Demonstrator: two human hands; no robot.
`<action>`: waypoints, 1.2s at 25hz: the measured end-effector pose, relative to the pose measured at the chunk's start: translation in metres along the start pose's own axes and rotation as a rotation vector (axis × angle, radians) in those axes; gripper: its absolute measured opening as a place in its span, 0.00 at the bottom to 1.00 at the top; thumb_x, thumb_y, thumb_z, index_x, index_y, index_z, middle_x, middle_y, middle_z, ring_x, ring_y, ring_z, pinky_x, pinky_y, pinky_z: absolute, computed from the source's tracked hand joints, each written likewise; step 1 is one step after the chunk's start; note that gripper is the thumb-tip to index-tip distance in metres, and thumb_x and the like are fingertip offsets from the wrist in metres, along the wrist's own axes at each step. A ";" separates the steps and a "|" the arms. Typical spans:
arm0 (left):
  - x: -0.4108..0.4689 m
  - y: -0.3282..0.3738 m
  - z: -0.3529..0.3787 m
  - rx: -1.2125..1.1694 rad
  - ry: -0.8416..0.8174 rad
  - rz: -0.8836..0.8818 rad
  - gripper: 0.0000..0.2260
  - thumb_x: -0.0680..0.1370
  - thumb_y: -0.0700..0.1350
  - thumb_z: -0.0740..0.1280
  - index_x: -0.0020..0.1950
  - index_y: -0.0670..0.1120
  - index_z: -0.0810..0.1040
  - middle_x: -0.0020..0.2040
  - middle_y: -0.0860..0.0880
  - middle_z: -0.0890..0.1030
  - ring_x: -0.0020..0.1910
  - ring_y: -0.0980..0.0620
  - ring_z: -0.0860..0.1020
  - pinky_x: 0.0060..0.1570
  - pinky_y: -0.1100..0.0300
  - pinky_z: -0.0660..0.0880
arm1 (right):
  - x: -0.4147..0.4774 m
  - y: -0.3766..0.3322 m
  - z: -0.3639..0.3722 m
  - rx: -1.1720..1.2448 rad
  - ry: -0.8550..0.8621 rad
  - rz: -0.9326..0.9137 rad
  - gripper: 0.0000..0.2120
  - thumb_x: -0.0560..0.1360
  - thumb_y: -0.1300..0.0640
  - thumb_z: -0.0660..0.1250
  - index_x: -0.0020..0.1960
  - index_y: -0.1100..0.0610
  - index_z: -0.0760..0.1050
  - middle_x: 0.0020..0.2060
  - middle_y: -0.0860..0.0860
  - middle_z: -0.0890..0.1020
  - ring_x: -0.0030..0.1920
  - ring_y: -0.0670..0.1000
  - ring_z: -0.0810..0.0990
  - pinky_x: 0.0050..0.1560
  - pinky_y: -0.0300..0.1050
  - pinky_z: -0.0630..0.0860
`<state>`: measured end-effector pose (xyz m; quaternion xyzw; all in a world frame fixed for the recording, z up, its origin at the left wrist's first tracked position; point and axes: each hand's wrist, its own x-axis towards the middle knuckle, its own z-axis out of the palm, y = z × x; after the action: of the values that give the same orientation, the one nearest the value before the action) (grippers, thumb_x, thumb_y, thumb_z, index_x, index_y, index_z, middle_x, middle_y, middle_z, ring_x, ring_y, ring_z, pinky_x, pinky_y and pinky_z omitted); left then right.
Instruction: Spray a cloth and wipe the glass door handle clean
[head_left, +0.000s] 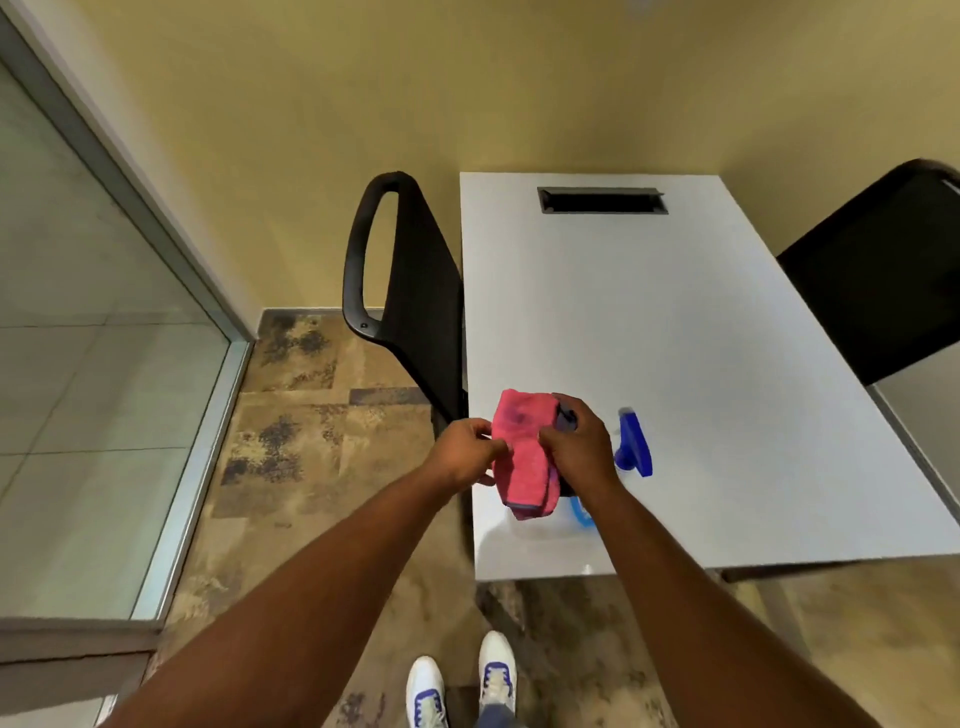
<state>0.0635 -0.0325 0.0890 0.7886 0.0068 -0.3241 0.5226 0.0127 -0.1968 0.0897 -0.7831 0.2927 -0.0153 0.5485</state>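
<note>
A folded pink cloth (519, 457) with a dark trim hangs between both hands over the near left corner of the white table (701, 338). My left hand (465, 454) pinches its left edge. My right hand (576, 447) grips its right side, fingers closed around the fabric. A spray bottle with a blue head (635, 441) stands on the table just right of my right hand, its lower body mostly hidden behind my wrist. A glass panel in a metal frame (93, 364) fills the left side; no door handle is visible.
A black chair (410, 291) stands against the table's left edge, and a second black chair (883, 280) sits at the right. A cable slot (602, 200) is cut into the table's far end. Patterned carpet (311, 441) lies between the table and the glass.
</note>
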 end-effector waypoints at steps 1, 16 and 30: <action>0.005 -0.007 0.008 0.030 0.000 -0.014 0.10 0.80 0.38 0.70 0.60 0.37 0.80 0.50 0.38 0.84 0.44 0.44 0.83 0.44 0.48 0.84 | 0.001 0.008 0.000 -0.039 -0.003 -0.003 0.21 0.78 0.61 0.70 0.69 0.54 0.74 0.62 0.53 0.83 0.60 0.56 0.82 0.65 0.54 0.79; 0.049 -0.076 0.044 0.566 0.134 0.138 0.27 0.78 0.50 0.75 0.75 0.47 0.74 0.68 0.46 0.78 0.62 0.46 0.80 0.56 0.54 0.78 | 0.041 0.106 0.029 -0.507 -0.130 0.109 0.15 0.84 0.53 0.64 0.69 0.53 0.75 0.62 0.53 0.84 0.61 0.55 0.82 0.59 0.41 0.72; 0.058 -0.101 0.036 0.951 0.110 0.248 0.45 0.80 0.65 0.65 0.86 0.51 0.42 0.85 0.49 0.41 0.84 0.47 0.42 0.78 0.53 0.44 | 0.030 0.128 0.052 -0.661 -0.143 0.031 0.36 0.78 0.37 0.67 0.80 0.49 0.60 0.78 0.50 0.69 0.75 0.56 0.72 0.72 0.52 0.71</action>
<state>0.0559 -0.0357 -0.0328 0.9506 -0.2081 -0.1844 0.1382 -0.0010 -0.1959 -0.0514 -0.9132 0.2542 0.1438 0.2841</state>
